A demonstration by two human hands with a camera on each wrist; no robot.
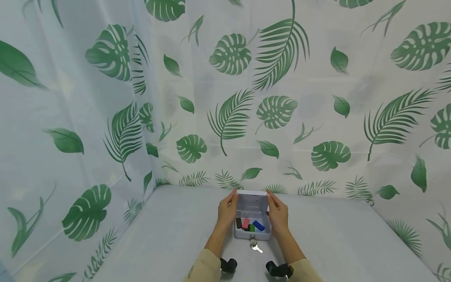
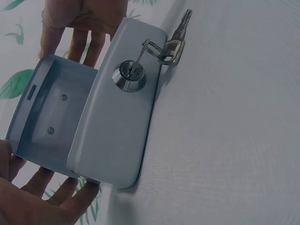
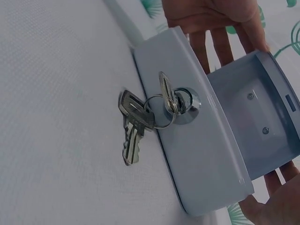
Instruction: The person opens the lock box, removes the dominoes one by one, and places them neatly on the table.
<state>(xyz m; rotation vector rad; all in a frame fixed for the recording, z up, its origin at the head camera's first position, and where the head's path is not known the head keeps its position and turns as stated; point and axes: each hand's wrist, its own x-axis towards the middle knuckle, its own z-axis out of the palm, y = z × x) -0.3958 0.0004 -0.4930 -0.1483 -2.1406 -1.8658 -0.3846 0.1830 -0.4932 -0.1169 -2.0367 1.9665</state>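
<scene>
A small grey-white metal cash box (image 1: 251, 235) stands on the table with its lid (image 1: 252, 203) raised. One key sits in its front lock (image 2: 130, 75); a second key (image 3: 136, 122) hangs from the ring (image 3: 161, 111). Inside the box are a black block (image 1: 239, 223), a pink block (image 1: 245, 223), a green block (image 1: 251, 228) and a blue block (image 1: 258, 225). My left hand (image 1: 227, 210) holds the lid's left side, thumb near the upper corner. On the opposite side, my right hand (image 1: 279, 213) holds the lid likewise. Some fingers are hidden behind it.
A white cloth covers the table (image 1: 176, 235). Leaf-printed curtains (image 1: 317, 117) stand behind it and along the left side. Black wrist mounts (image 1: 278, 269) show at both sleeves.
</scene>
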